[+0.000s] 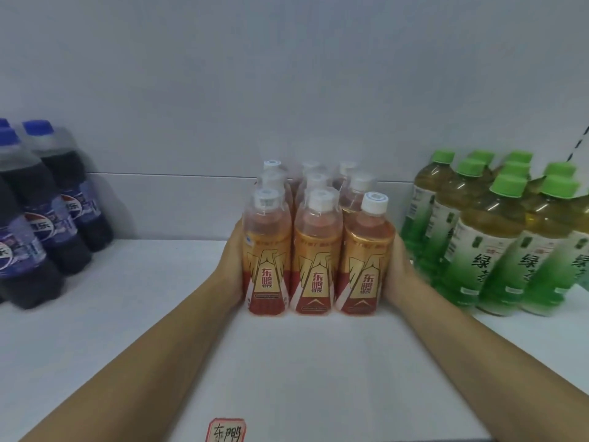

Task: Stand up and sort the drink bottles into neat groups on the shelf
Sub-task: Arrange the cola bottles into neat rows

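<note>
Both hands press flat against a block of orange energy-drink bottles (pixel 318 250) mid-shelf: left hand (pixel 234 266), right hand (pixel 398 266), fingers mostly hidden, seemingly straight. Squaring step; next, likely release gently.

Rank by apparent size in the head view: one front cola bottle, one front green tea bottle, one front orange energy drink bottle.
1. Cola bottle: looks tallest, though blurred and partly overlapped.
2. Green tea bottle: close to the cola; wide-angle edge stretch makes this order unsure.
3. Orange energy drink bottle: clearly smallest.
</note>
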Demonstrator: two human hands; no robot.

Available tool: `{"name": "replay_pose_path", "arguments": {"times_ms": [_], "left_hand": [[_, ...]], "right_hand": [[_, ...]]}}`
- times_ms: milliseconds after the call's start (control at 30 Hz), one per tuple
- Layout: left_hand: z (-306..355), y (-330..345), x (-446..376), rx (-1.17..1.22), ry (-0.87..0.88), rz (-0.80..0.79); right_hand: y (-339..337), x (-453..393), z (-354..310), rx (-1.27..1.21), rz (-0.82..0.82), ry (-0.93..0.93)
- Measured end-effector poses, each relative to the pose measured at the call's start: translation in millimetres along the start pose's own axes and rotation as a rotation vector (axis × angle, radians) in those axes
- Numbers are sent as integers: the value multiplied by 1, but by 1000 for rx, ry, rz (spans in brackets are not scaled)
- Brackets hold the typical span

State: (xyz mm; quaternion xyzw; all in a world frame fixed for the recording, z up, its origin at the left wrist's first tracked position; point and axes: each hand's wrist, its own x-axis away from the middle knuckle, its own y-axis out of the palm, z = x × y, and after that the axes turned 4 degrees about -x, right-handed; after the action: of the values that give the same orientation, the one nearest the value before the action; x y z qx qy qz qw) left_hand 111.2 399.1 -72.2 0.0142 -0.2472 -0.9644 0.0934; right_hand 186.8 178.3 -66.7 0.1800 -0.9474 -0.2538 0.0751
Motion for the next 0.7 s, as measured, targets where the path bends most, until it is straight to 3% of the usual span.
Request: {"name": "replay_pose_path", "arguments": {"times_ms": [300, 700], "left_hand": [[8, -11, 5, -18, 34, -59], [34, -75, 11, -57, 54, 110]], "right_hand": [[7, -13, 17, -104, -129, 47], [58, -20, 47, -89, -217, 68]]}}
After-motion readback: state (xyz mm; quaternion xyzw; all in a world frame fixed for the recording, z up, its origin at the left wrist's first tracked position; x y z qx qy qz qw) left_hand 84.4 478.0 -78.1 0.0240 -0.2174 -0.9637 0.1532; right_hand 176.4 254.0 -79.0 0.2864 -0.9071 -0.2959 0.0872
